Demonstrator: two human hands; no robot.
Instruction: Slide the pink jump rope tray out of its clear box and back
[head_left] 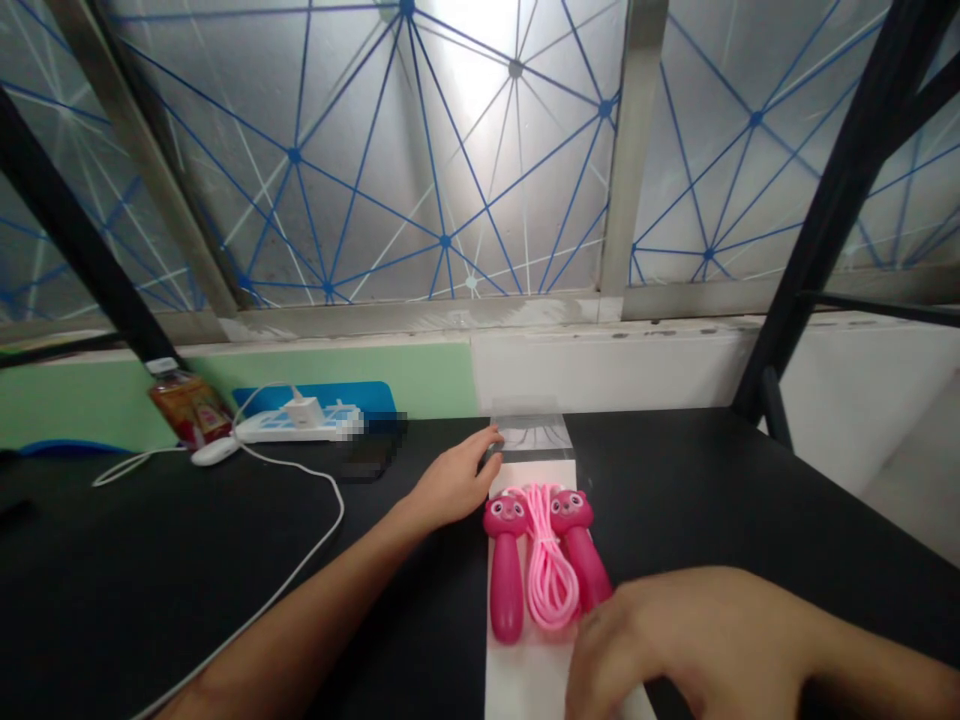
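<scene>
A pink jump rope (553,585) lies bundled on a long white card (525,675), its coiled cord between two handles topped with animal faces. The left handle (507,590) shows whole; the lower end of the right handle (589,565) is partly covered by my right hand. A clear plastic flap (534,435) extends beyond the card's far end. My left hand (454,480) rests at the left edge of flap and card, thumb and fingers apart. My right hand (667,635) bends over the card's near right side, blurred, with its fingertips hidden or out of frame.
On the black table (675,490), a white power strip (300,425) with a plugged-in charger (304,410) stands at the back left. Near it are a drink bottle (191,405), a white mouse-like object (216,451) and a white cable (330,510). Black frame posts (814,215) rise either side.
</scene>
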